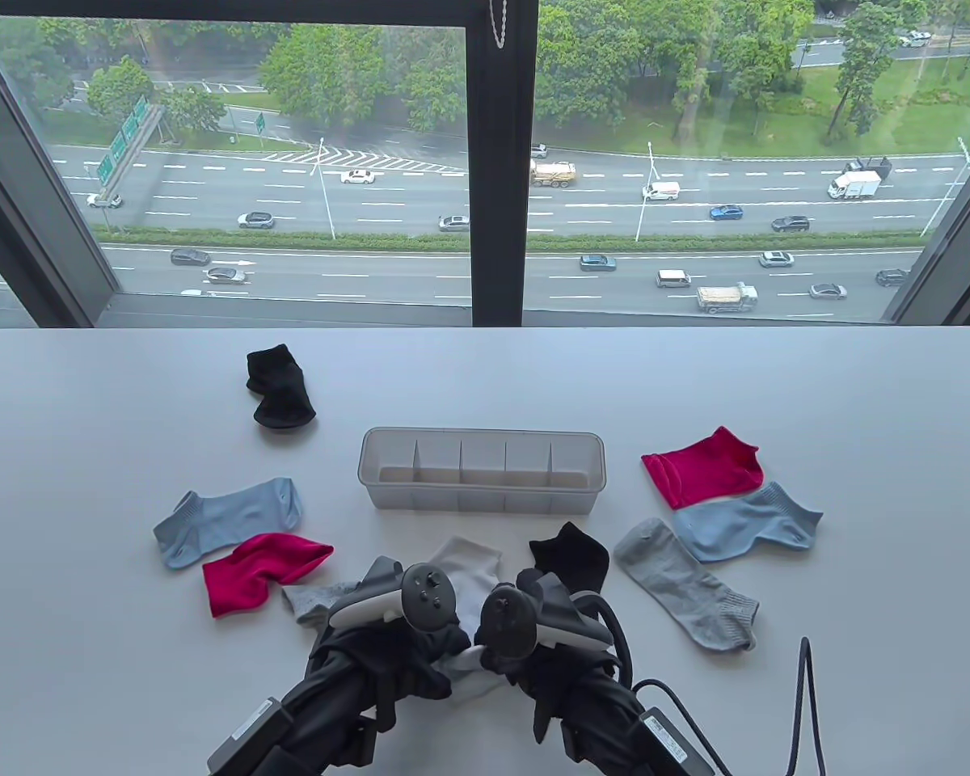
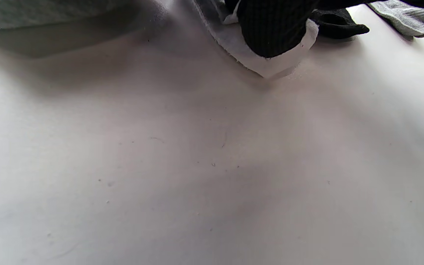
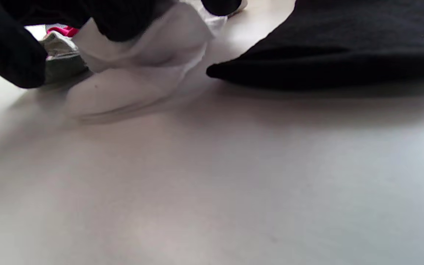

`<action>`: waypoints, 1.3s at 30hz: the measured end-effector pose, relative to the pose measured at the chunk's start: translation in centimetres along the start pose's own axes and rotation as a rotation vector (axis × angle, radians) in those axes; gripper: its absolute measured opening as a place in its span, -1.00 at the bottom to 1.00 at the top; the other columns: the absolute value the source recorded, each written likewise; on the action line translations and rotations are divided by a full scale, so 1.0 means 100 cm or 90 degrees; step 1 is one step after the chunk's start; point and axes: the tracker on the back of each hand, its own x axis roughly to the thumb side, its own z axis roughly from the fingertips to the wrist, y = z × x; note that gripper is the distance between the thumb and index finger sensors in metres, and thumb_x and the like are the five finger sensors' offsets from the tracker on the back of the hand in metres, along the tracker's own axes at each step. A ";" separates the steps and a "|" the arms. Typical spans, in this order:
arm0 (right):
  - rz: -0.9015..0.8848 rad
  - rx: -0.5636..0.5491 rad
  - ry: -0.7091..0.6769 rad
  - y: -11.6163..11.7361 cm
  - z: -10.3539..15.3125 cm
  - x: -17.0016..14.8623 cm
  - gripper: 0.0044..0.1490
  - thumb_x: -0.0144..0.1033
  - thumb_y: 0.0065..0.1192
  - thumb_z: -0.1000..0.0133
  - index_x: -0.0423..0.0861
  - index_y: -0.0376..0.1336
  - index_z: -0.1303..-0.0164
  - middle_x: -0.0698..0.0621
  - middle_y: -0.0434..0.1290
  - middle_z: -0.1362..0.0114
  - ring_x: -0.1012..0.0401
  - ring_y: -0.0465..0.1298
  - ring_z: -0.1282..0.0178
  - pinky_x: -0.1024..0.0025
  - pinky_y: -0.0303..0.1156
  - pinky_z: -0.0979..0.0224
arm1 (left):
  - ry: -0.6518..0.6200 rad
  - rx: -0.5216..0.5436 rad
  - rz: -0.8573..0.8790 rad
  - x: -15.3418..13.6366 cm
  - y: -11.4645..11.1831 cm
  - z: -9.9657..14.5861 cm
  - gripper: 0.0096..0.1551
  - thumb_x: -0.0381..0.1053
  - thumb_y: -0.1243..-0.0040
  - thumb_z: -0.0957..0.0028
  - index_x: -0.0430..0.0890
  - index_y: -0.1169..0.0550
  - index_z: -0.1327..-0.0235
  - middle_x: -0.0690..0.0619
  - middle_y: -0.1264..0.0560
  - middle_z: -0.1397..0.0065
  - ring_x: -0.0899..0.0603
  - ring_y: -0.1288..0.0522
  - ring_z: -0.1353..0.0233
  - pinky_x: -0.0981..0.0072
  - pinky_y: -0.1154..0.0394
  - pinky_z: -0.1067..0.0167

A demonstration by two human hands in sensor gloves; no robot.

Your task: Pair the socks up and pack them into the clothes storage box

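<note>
Two white socks (image 1: 470,566), lying at the near counter (image 1: 89,647) edge before the empty storage box (image 1: 482,480), are pinched by both hands, left hand (image 1: 404,630) and right hand (image 1: 525,638), apparently mid-pairing; folding and a compartment are judged next.

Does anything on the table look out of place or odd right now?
Nothing damaged or spilled. The storage box holds no socks, and one black sock lies crumpled at the far left, well apart from the other black sock.
</note>
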 end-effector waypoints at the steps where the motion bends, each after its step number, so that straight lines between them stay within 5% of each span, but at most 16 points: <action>1: -0.047 -0.019 -0.004 0.000 0.001 -0.003 -0.46 -0.14 -0.11 -0.33 -0.12 0.26 -0.41 -0.42 -0.15 -0.74 -0.39 -0.33 -0.62 -0.46 -0.27 -0.50 | -0.001 0.006 0.003 -0.001 0.000 0.000 -0.29 -0.03 -0.21 -0.21 -0.01 -0.19 -0.58 0.00 0.12 -0.75 -0.27 0.41 -0.70 -0.47 0.45 -0.40; 4: -0.144 0.024 -0.018 0.002 0.001 -0.007 -0.39 -0.13 -0.09 -0.32 -0.19 0.26 -0.45 -0.46 -0.22 -0.74 -0.40 -0.39 -0.60 -0.49 -0.34 -0.47 | -0.004 0.011 0.016 -0.003 0.000 -0.002 -0.39 -0.04 -0.20 -0.21 -0.06 -0.29 -0.51 0.03 0.10 -0.74 -0.28 0.40 -0.70 -0.48 0.45 -0.40; 5: -0.135 0.080 -0.027 0.003 0.000 -0.006 -0.16 0.00 0.04 -0.24 -0.22 0.11 -0.65 -0.50 -0.34 -0.73 -0.40 -0.47 -0.57 -0.50 -0.40 -0.44 | -0.005 0.015 0.019 -0.004 0.001 -0.002 -0.48 -0.08 -0.16 -0.24 -0.07 -0.34 -0.46 0.04 0.09 -0.74 -0.28 0.40 -0.70 -0.48 0.44 -0.40; 8: 0.040 0.173 0.007 0.014 -0.003 0.002 0.02 0.00 0.23 -0.20 -0.04 -0.19 -0.72 -0.49 -0.45 -0.71 -0.40 -0.52 -0.54 -0.49 -0.40 -0.45 | -0.007 0.036 0.040 -0.005 0.002 -0.002 -0.60 -0.14 -0.03 -0.29 -0.10 -0.44 -0.37 0.03 0.05 -0.73 -0.29 0.35 -0.71 -0.48 0.42 -0.40; 10: 0.133 0.130 0.028 0.018 -0.005 0.008 -0.02 -0.08 0.28 -0.20 0.07 -0.22 -0.64 -0.45 -0.42 -0.70 -0.39 -0.46 -0.57 -0.48 -0.35 -0.47 | -0.009 0.030 0.041 -0.005 0.001 -0.002 -0.58 -0.13 -0.01 -0.30 -0.11 -0.42 -0.40 0.03 0.06 -0.73 -0.29 0.37 -0.70 -0.48 0.44 -0.40; 13: 0.116 -0.012 0.034 0.013 -0.007 0.010 -0.47 -0.12 0.23 -0.21 0.12 0.15 -0.37 -0.39 -0.15 -0.74 -0.36 -0.29 -0.63 -0.46 -0.25 -0.50 | -0.015 0.000 0.043 -0.006 -0.002 -0.003 -0.31 0.04 -0.16 -0.22 -0.04 -0.22 -0.56 -0.01 0.15 -0.74 -0.32 0.42 -0.68 -0.49 0.46 -0.38; 15: 0.051 0.029 0.032 0.011 -0.006 0.005 -0.50 -0.09 0.07 -0.27 0.05 0.17 -0.40 -0.39 -0.22 -0.74 -0.36 -0.36 -0.62 -0.47 -0.32 -0.49 | -0.009 0.003 0.028 -0.004 -0.003 -0.004 -0.19 0.07 -0.21 -0.18 0.01 -0.08 -0.59 0.00 0.19 -0.73 -0.33 0.44 -0.67 -0.49 0.46 -0.38; 18: -0.083 -0.009 0.016 0.004 -0.002 -0.004 -0.49 -0.09 -0.11 -0.32 -0.06 0.24 -0.38 -0.42 -0.22 -0.73 -0.38 -0.37 -0.60 -0.49 -0.34 -0.46 | 0.004 0.089 -0.013 0.000 0.000 -0.003 -0.42 -0.11 -0.17 -0.22 -0.02 -0.24 -0.47 -0.01 0.04 -0.71 -0.36 0.30 -0.71 -0.52 0.39 -0.40; 21: -0.148 0.023 -0.011 -0.004 0.004 -0.011 -0.08 0.01 0.11 -0.22 -0.14 -0.09 -0.67 -0.50 -0.33 -0.71 -0.41 -0.44 -0.57 -0.51 -0.39 -0.43 | -0.003 0.126 0.021 -0.004 0.005 -0.002 -0.60 -0.15 -0.10 -0.25 -0.12 -0.44 -0.33 -0.01 -0.16 -0.68 -0.35 0.17 -0.73 -0.53 0.31 -0.41; 25: 0.026 0.094 0.024 0.002 0.003 -0.009 0.16 -0.02 0.24 -0.21 -0.12 -0.39 -0.67 -0.49 -0.44 -0.68 -0.40 -0.48 -0.55 -0.51 -0.38 -0.44 | -0.015 0.124 0.089 -0.011 0.006 -0.001 -0.60 -0.09 -0.02 -0.28 -0.17 -0.50 -0.31 -0.02 -0.18 -0.69 -0.33 0.20 -0.73 -0.53 0.34 -0.39; 28: 0.003 0.021 0.025 0.006 -0.001 -0.004 -0.07 -0.08 0.19 -0.25 -0.02 -0.25 -0.62 -0.42 -0.31 -0.72 -0.38 -0.38 -0.60 -0.49 -0.33 -0.46 | -0.013 0.118 0.112 -0.011 0.005 0.000 -0.54 -0.03 0.03 -0.30 -0.21 -0.54 -0.31 0.00 -0.17 -0.70 -0.35 0.24 -0.72 -0.53 0.38 -0.38; 31: -0.146 -0.094 0.028 0.002 0.001 -0.007 -0.43 -0.13 0.12 -0.28 -0.06 0.13 -0.45 -0.33 -0.03 -0.75 -0.34 -0.18 -0.68 -0.48 -0.25 -0.51 | -0.011 0.110 0.114 -0.012 0.004 0.000 -0.52 -0.01 0.03 -0.29 -0.20 -0.53 -0.34 0.00 -0.15 -0.71 -0.38 0.25 -0.71 -0.52 0.39 -0.38; 34: -0.215 -0.089 0.008 -0.001 0.004 -0.015 -0.50 -0.14 0.03 -0.31 -0.12 0.26 -0.37 -0.36 0.04 -0.73 -0.36 -0.18 -0.67 -0.50 -0.27 -0.49 | -0.012 0.099 0.108 -0.011 0.004 0.000 -0.52 -0.03 -0.03 -0.27 -0.14 -0.47 -0.40 -0.03 -0.11 -0.71 -0.42 0.30 -0.69 -0.52 0.39 -0.37; 36: -0.244 -0.042 -0.006 -0.001 0.003 -0.018 -0.50 -0.15 -0.08 -0.34 -0.13 0.28 -0.35 -0.41 -0.08 -0.74 -0.38 -0.28 -0.65 -0.51 -0.33 -0.46 | -0.038 0.094 0.111 -0.008 0.003 0.000 -0.34 -0.01 -0.05 -0.26 -0.01 -0.14 -0.58 -0.17 -0.06 -0.71 -0.56 0.27 -0.64 -0.56 0.37 -0.34; 39: -0.271 -0.007 -0.001 0.000 0.000 -0.019 -0.49 -0.15 -0.12 -0.36 -0.16 0.30 -0.32 -0.47 -0.14 -0.74 -0.39 -0.34 -0.62 -0.52 -0.36 -0.44 | -0.060 0.118 0.129 -0.006 0.005 -0.001 -0.55 -0.09 0.01 -0.28 -0.10 -0.33 -0.42 -0.33 -0.10 -0.68 -0.64 0.21 -0.60 -0.59 0.34 -0.32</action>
